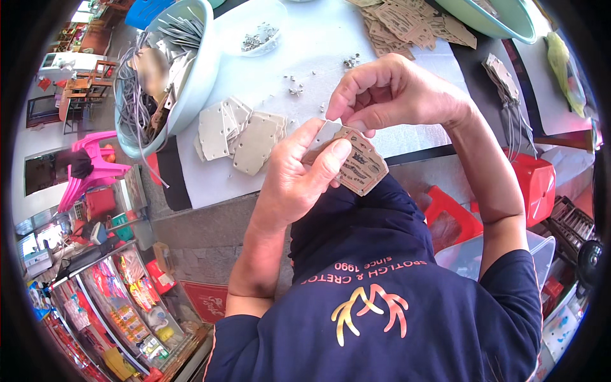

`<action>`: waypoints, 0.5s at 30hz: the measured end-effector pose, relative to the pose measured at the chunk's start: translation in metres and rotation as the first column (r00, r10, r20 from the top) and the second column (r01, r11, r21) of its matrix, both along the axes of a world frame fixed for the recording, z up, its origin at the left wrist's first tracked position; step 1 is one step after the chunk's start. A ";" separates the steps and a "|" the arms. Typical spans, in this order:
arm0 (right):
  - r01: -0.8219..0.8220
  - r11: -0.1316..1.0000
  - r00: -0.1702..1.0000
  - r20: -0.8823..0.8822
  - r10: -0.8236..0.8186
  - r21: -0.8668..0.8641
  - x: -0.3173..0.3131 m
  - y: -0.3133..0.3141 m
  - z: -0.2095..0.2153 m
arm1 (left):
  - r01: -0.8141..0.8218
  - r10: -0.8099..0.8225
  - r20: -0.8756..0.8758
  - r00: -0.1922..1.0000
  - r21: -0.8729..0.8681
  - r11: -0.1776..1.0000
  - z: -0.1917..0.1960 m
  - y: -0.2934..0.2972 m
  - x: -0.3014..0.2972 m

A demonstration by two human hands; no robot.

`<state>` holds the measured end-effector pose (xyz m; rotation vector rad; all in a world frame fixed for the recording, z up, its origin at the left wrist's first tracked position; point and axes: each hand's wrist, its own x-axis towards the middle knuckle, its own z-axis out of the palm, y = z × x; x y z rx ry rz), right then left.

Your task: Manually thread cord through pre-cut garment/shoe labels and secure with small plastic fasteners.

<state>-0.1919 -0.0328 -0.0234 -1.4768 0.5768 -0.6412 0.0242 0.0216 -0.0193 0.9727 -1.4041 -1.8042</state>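
Note:
My left hand is closed on a brown printed cardboard tag with scalloped edges and small holes, thumb on top and fingers beneath. A paler piece shows behind the tag's upper left edge. At that edge my right hand pinches with thumb and forefinger; whatever sits between the fingertips is too small to make out. Left of my hands, several plain grey-beige card pieces with holes lie overlapping on the white sheet. Small metal fasteners are scattered just beyond my hands.
A pale blue basin holding grey cords stands at the left. Near it is a clear tub with metal fasteners. Printed tags are heaped at the far right, beside a pale green basin. Corded tags lie farther right.

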 end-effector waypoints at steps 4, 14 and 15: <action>0.014 1.000 0.999 -0.052 -0.012 0.025 -0.001 -0.004 -0.003 | -0.002 0.002 0.025 1.000 -0.009 1.000 -0.005 -0.003 0.001; 0.055 0.993 0.990 -0.132 -0.041 0.103 -0.001 -0.006 -0.006 | 0.030 -0.024 0.060 0.998 -0.101 0.994 -0.014 -0.010 0.005; 0.040 0.998 0.996 -0.076 -0.036 0.052 -0.002 -0.006 -0.009 | 0.032 -0.026 0.061 0.998 -0.102 0.994 -0.013 -0.010 0.005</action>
